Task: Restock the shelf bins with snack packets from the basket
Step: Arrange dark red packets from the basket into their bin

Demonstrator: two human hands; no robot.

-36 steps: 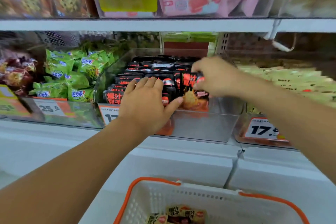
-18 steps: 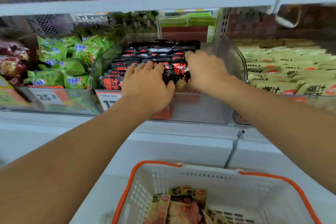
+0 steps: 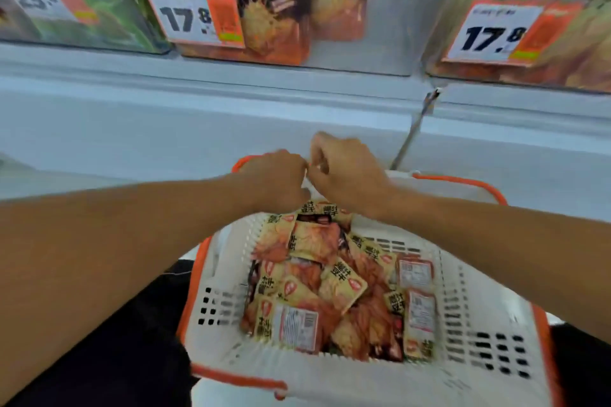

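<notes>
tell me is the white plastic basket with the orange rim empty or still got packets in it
Not empty: the white plastic basket with the orange rim holds a loose heap of yellow and orange snack packets covering most of its floor.

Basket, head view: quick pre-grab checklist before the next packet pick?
1. Packets left in basket: ok, plenty.
2. Both hands over the basket's far end: ok, left hand and right hand meet there.
3. Hands free: cannot tell, fingers curled and blurred.
4. Packet type matches a bin: ok, same yellow print as the right bin.
5. Room in that bin: cannot tell, top cropped.
</notes>
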